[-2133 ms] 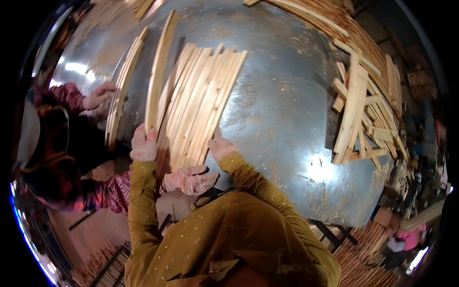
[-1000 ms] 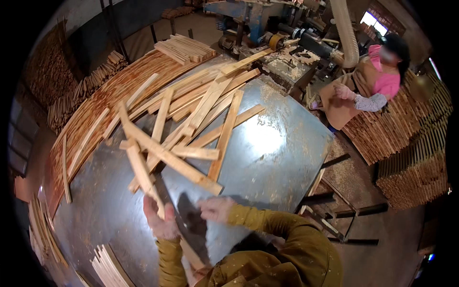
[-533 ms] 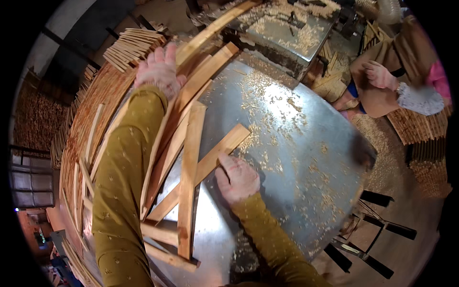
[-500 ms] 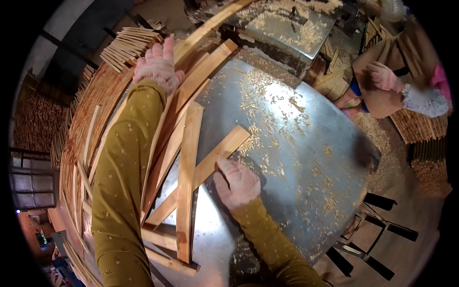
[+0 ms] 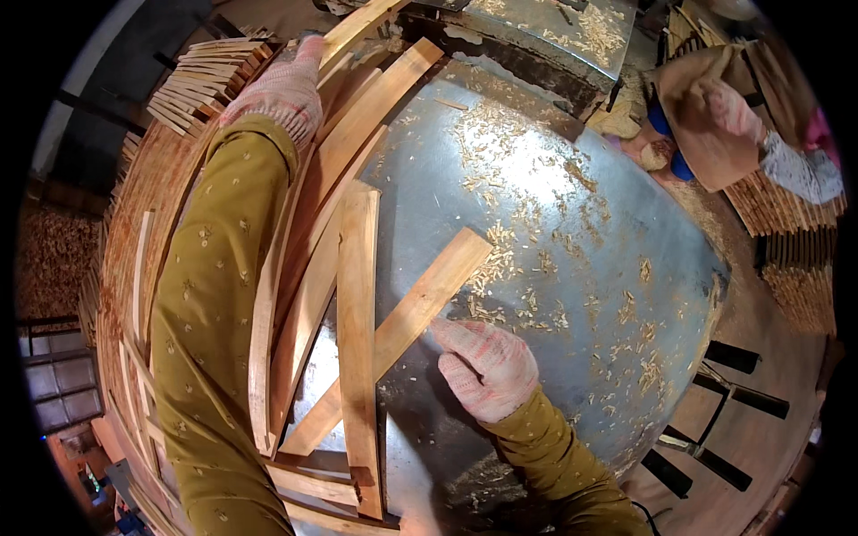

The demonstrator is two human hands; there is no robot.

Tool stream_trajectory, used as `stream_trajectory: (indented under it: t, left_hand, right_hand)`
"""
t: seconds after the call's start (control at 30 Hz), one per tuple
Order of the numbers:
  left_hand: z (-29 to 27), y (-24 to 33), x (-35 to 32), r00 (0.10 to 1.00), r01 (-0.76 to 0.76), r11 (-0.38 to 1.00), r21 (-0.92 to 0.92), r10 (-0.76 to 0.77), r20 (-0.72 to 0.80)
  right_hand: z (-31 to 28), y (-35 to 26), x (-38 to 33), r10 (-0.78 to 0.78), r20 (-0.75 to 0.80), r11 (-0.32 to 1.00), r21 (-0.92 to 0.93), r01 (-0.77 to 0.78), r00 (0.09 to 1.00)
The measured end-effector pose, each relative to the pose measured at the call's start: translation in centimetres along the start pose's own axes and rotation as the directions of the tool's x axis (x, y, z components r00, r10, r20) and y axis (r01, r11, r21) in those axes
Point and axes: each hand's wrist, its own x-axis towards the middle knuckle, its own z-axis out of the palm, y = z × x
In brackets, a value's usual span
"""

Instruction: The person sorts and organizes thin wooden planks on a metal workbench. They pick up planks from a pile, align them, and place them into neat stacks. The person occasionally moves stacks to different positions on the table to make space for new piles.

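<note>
My left hand (image 5: 279, 89), in a pink-and-white knitted glove, reaches far forward over a pile of wooden strips. Its fingers look closed on the edge of a long wooden strip (image 5: 362, 34) slanting up to the right; the thumb is hidden. My right hand (image 5: 490, 373), in a matching glove, hovers low over the metal table (image 5: 572, 357). Its fingers are curled with nothing visible in them, the index fingertip close by the edge of a short wooden board (image 5: 433, 290). Another board (image 5: 359, 348) lies across that one. Longer strips (image 5: 371, 116) lean beside them.
Wood shavings (image 5: 500, 250) litter the metal table. A shavings-covered machine bed (image 5: 554, 45) stands at the far side. Stacked strips (image 5: 197, 85) lie at far left. At right, another person's gloved hand (image 5: 735, 109) is near more stacks (image 5: 791, 201). A black-barred metal frame (image 5: 715, 420) is at lower right.
My right hand has drawn slightly right of the short board, its fingers more curled. My left hand's spread fingers have come together at the strip. The view has shifted a little.
</note>
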Motion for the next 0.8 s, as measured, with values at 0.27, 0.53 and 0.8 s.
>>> stream_trajectory:
  t: [0.27, 0.53, 0.8]
  left_hand:
    - [1.1, 0.9, 0.2, 0.989, -0.138, 0.983, -0.119, 0.13, -0.067]
    - [2.4, -0.6, 0.8, 0.977, -0.207, 0.959, -0.194, 0.195, -0.082]
    - [3.8, -3.9, -8.7, 0.912, -0.403, 0.895, -0.19, 0.376, -0.164]
  right_hand:
    - [-1.4, 0.2, 0.0, 0.149, 0.125, 0.985, -0.102, -0.136, 0.981]
    - [-0.8, 0.6, -0.6, 0.08, -0.007, 0.997, 0.019, -0.08, 0.997]
    - [0.0, 2.1, -1.3, 0.093, -0.016, 0.982, 0.165, -0.09, 0.996]
